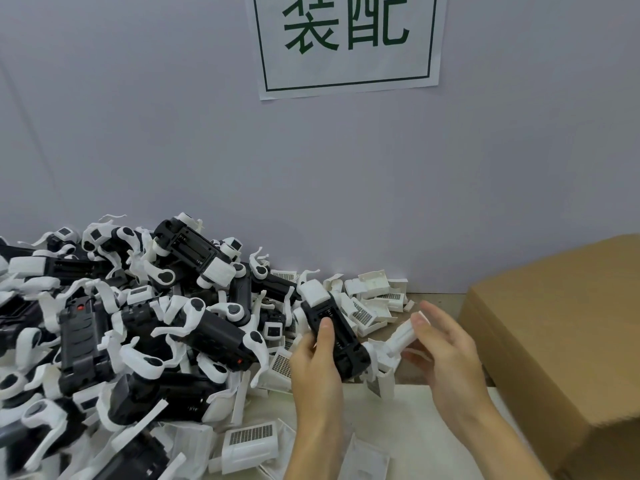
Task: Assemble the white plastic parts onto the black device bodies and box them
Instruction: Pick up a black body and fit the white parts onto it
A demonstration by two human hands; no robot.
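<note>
**Head view: black body and white part held over the surface**

We see the left hand [317, 358] with its grip closed around a black device body [334, 336], a blocky matte moulding with a ribbed recess, a smooth white cap on its far end and white pieces at its near end. The right hand [446, 351] pinches a white plastic part [403, 336], a smooth oblong piece, just beside the body's near end; whether the two touch we cannot tell, since motion blur softens the fingers. To the left lies a tangled heap of devices [114, 323], black bodies with curved white arms, cut off by the frame edge. Loose white grilled parts [372, 306] lie behind the hands. A plain brown cardboard box [561, 337] stands at right, its interior hidden. A paper sign [346, 43] with green characters is cropped at the top.
</note>
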